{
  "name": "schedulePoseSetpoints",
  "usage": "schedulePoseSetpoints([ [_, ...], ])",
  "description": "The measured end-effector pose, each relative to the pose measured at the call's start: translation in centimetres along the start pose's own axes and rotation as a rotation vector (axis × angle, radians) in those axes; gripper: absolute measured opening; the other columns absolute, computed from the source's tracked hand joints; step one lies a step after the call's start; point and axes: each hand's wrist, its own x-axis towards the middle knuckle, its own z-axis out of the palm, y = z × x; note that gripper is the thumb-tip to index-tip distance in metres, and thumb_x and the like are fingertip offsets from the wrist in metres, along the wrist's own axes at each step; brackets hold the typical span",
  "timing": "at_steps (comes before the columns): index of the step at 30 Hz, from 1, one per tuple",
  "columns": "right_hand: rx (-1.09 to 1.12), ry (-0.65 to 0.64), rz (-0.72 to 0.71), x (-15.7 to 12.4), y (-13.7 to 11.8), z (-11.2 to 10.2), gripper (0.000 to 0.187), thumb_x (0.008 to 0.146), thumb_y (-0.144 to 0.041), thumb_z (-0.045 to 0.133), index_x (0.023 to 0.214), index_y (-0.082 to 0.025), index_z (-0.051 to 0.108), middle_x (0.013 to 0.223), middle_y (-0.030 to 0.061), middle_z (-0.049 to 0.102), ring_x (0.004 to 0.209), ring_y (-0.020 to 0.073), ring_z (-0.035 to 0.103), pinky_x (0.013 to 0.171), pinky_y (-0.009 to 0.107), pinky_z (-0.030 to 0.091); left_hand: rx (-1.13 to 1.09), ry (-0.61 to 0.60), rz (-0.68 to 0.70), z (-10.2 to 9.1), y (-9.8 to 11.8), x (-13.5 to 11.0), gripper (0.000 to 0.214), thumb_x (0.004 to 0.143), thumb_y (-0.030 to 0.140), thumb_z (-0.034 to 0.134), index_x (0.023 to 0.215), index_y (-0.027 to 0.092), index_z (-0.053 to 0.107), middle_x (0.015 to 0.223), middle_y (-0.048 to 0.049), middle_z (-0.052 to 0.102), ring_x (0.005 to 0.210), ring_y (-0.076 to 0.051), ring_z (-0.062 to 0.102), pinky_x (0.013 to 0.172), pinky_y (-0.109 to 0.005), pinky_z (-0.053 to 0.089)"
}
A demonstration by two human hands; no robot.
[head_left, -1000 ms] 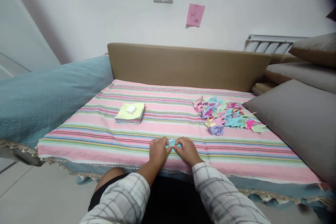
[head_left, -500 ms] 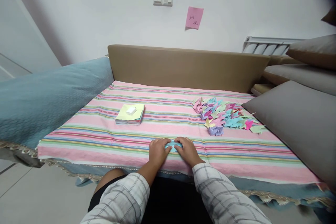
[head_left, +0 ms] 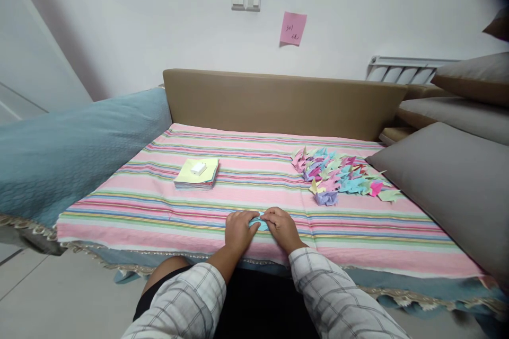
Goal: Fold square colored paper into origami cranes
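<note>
Between my two hands, near the front of the striped cloth [head_left: 246,198], is a small light-blue piece of folding paper [head_left: 262,225]. My left hand [head_left: 238,229] grips its left side, thumb toward me and fingers curled at the far edge. At the right side, my right hand [head_left: 280,228] pinches the paper with thumb and fingertips close together. The fingers cover much of the sheet, so its exact folds are hidden. To the right lies a heap of folded paper cranes [head_left: 342,175] in many colours.
A stack of coloured square paper [head_left: 195,176] sits to the left, with a small white box-like object [head_left: 199,168] on top. Grey cushions [head_left: 449,180] stand at the right. A brown backrest [head_left: 278,103] runs along the back, and a blue-covered armrest [head_left: 91,143] borders the left.
My right hand's fingers have shifted slightly left and drawn together in a pinch, baring more of the blue paper's near side. My left hand keeps nearly the same place.
</note>
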Motion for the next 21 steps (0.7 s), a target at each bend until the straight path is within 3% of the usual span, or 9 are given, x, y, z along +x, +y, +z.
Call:
schedulePoseSetpoints([
  [4, -0.005, 0.000, -0.025, -0.08, -0.28, -0.35, 0.032, 0.080, -0.010, 0.047, 0.095, -0.025, 0.070, 0.091, 0.0046, 0.065, 0.088, 0.0180, 0.057, 0.081, 0.033, 0.046, -0.022, 0.009, 0.035, -0.03, -0.11, -0.19, 0.015, 0.078, 0.028, 0.064, 0.093, 0.029, 0.067, 0.095, 0.0021, 0.070, 0.092, -0.019, 0.057, 0.088, -0.036, 0.032],
  [13, -0.056, -0.035, 0.058, 0.31, -0.61, -0.08, 0.015, 0.085, -0.026, 0.054, 0.092, -0.022, 0.067, 0.088, 0.0046, 0.065, 0.086, 0.0184, 0.057, 0.080, 0.032, 0.044, -0.003, 0.003, 0.020, 0.03, -0.04, -0.22, 0.011, 0.080, 0.030, 0.062, 0.089, 0.028, 0.067, 0.093, 0.0009, 0.070, 0.092, -0.019, 0.057, 0.088, -0.036, 0.032],
  [21, -0.169, -0.053, -0.019, -0.16, -0.63, -0.12, 0.014, 0.087, -0.028, 0.055, 0.089, -0.024, 0.069, 0.083, 0.0047, 0.061, 0.082, 0.0190, 0.052, 0.075, 0.032, 0.041, -0.027, 0.028, 0.014, 0.28, -0.37, -0.19, 0.012, 0.077, 0.031, 0.065, 0.088, 0.028, 0.067, 0.088, 0.0021, 0.070, 0.088, -0.018, 0.058, 0.086, -0.035, 0.033],
])
